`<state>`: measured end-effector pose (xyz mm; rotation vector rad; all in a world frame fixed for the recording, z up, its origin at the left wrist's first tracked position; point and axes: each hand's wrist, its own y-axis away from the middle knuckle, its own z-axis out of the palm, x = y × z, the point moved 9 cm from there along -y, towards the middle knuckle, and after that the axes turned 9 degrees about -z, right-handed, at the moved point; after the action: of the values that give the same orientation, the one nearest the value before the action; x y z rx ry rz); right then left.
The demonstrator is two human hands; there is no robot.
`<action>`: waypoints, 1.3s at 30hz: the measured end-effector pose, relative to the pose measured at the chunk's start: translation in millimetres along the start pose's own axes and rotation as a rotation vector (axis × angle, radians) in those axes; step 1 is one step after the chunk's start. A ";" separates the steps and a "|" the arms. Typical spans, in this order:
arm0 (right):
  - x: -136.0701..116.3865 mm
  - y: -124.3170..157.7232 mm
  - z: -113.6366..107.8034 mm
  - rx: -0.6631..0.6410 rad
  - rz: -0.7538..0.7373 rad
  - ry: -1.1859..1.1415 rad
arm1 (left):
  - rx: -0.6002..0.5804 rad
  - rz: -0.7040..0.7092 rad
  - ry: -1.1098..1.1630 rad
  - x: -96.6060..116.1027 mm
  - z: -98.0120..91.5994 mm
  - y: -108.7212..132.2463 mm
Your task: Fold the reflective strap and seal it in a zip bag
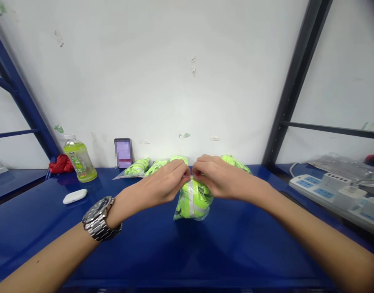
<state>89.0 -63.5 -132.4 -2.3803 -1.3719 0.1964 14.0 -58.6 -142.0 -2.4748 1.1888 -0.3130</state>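
Observation:
A clear plastic bag [193, 201] packed with folded neon-yellow fabric that has silvery reflective strips hangs between my hands. My left hand [167, 179], with a metal watch on the wrist, pinches the bag's top edge. Close beside it, my right hand [219, 175] pinches the same edge, fingertips nearly touching those of the left. The fingers partly hide the bag's opening, so I cannot tell whether it is sealed. Behind my hands, similar bagged neon bundles [138, 166] lie along the wall, one of them [235, 162] to the right.
On the blue table [138, 252], a drink bottle [80, 160], a red cloth [61, 164] and a white case [75, 196] are at left. A phone [123, 152] leans against the wall. Power strips [315, 185] with plugs and cables occupy the right, beside a dark metal post [284, 118].

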 end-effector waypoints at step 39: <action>1.3 -2.8 -3.0 -0.017 0.029 -0.078 | 0.015 -0.048 0.110 -4.5 -6.8 -2.4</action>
<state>88.4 -61.8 -128.5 -2.4312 -1.3802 0.2893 10.4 -55.3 -135.0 -2.5043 1.1665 -0.4752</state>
